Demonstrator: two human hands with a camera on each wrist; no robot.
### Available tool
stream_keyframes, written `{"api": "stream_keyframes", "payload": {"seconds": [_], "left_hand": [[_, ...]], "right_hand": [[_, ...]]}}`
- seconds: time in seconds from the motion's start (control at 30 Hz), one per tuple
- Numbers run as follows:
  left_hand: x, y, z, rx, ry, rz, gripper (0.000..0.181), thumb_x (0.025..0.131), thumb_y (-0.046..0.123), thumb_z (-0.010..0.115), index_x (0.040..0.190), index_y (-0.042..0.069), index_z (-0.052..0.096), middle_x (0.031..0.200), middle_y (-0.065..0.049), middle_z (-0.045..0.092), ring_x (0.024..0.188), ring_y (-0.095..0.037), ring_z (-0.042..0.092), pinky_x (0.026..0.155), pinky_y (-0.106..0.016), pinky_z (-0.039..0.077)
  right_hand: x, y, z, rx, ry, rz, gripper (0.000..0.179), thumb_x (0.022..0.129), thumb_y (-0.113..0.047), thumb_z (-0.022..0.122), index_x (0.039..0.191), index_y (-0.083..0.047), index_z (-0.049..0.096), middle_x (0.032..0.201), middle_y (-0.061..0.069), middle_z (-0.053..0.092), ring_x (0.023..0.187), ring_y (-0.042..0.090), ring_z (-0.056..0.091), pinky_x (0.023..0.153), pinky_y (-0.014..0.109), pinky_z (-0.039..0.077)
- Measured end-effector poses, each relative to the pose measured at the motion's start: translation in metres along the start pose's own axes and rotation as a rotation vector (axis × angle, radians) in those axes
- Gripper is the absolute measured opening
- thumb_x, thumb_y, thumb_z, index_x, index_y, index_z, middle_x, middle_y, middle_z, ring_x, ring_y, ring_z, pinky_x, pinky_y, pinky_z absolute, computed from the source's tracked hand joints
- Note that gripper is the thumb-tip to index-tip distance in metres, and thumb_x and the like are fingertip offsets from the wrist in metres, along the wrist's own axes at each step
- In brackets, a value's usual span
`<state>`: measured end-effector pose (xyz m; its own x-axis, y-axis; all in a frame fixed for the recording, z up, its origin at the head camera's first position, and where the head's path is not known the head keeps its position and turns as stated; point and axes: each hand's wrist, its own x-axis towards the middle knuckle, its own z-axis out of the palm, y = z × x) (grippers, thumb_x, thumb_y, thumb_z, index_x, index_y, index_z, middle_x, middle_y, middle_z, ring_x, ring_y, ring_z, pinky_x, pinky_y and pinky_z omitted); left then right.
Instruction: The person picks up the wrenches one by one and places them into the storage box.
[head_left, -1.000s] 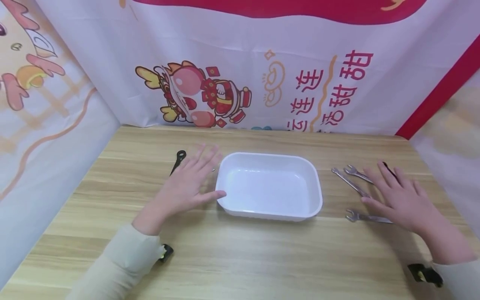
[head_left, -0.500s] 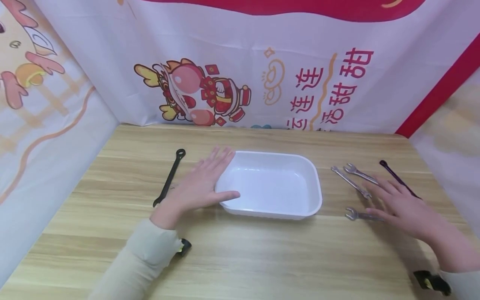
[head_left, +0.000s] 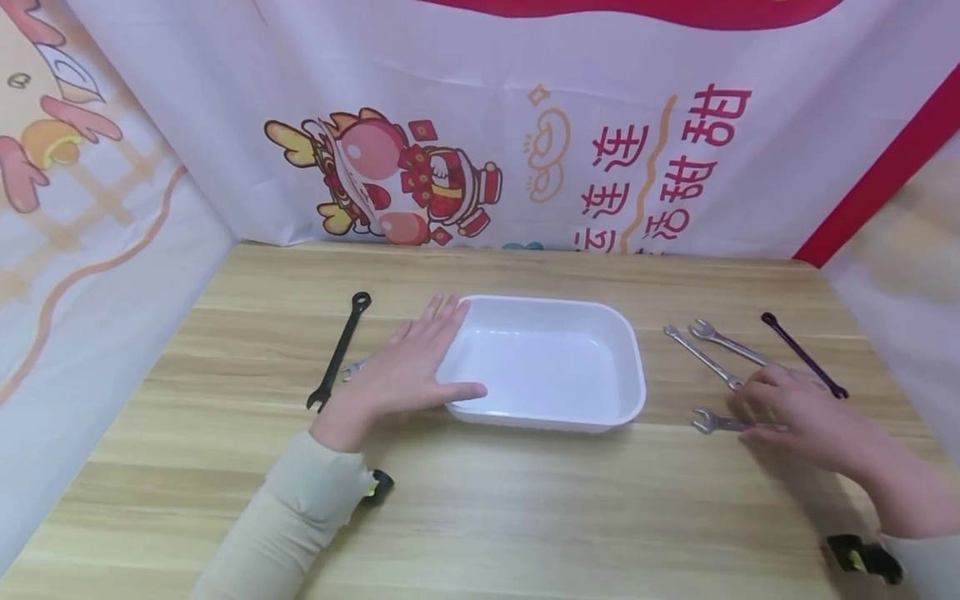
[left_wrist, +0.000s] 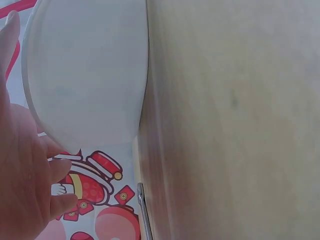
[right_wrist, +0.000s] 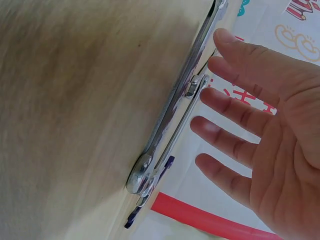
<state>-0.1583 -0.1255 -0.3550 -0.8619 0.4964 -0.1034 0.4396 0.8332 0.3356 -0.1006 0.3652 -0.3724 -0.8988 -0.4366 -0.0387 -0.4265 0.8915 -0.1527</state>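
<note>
The right hand (head_left: 813, 425) hangs over the near silver wrench (head_left: 729, 423), its fingers spread and only slightly bent, the thumb on the near side of the shaft. It grips nothing; whether a fingertip touches metal I cannot tell. The left hand (head_left: 412, 367) lies along the left end of the white tub (head_left: 547, 422), fingers fairly straight, thumb held wide over the rim. It holds nothing either, and contact with the tub is unclear.

The near wrench lies flat to the right of the tub. Beyond it are a short silver wrench (head_left: 702, 358), a long silver wrench (head_left: 738, 348) and a thin dark wrench (head_left: 802, 352). On the tub's left lie a black wrench (head_left: 341, 353) and a half-hidden wrench (head_left: 354, 367), mostly behind the left hand.

The work looks barely begun: every wrench in sight rests on the table (head_left: 562, 517), none is lifted, and none shows inside the tub.
</note>
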Motion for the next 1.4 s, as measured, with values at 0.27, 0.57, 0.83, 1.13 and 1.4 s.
{"api": "stream_keyframes", "payload": {"seconds": [0.27,0.57,0.83,1.13,1.4], "left_hand": [[0.002,0.002,-0.002,-0.015,-0.032,-0.007,0.113,0.083,0.076,0.056,0.160,0.022,-0.005,0.168,0.002,-0.009,0.156,-0.020,-0.010,0.125,-0.056,0.008],[0.004,0.003,0.000,-0.006,-0.046,-0.001,0.117,0.080,0.078,0.057,0.160,0.023,-0.007,0.168,0.003,-0.012,0.156,-0.019,-0.011,0.125,-0.056,0.007],[0.005,0.004,0.002,-0.006,-0.063,-0.008,0.124,0.075,0.080,0.062,0.160,0.023,-0.008,0.168,0.002,-0.012,0.156,-0.018,-0.012,0.125,-0.055,0.006],[0.005,0.005,0.003,-0.019,-0.069,-0.006,0.129,0.071,0.081,0.064,0.160,0.022,-0.007,0.168,0.002,-0.012,0.156,-0.018,-0.011,0.126,-0.055,0.008],[0.006,0.007,0.000,-0.037,-0.085,-0.003,0.133,0.069,0.080,0.068,0.160,0.019,-0.007,0.168,0.000,-0.012,0.156,-0.018,-0.010,0.125,-0.055,0.009]], "right_hand": [[0.007,0.003,0.004,0.097,-0.116,0.004,0.023,0.076,-0.009,0.083,0.092,-0.015,0.068,0.081,-0.013,0.057,0.073,0.001,0.048,0.061,0.023,0.045],[0.010,0.000,0.001,0.120,-0.157,0.057,0.021,0.079,-0.007,0.080,0.083,-0.019,0.064,0.079,-0.011,0.055,0.072,0.004,0.048,0.060,0.022,0.044],[0.012,0.002,0.000,0.175,-0.202,0.066,0.020,0.080,-0.008,0.077,0.083,-0.018,0.060,0.079,-0.009,0.053,0.074,0.006,0.047,0.061,0.021,0.042],[0.009,0.004,0.002,0.252,-0.189,0.048,0.024,0.079,-0.005,0.075,0.083,-0.019,0.055,0.078,-0.009,0.052,0.072,0.002,0.046,0.060,0.021,0.041],[0.005,0.013,0.006,0.317,-0.098,-0.130,0.027,0.084,0.000,0.072,0.088,-0.023,0.059,0.080,-0.017,0.053,0.073,-0.005,0.045,0.059,0.019,0.040]]}}
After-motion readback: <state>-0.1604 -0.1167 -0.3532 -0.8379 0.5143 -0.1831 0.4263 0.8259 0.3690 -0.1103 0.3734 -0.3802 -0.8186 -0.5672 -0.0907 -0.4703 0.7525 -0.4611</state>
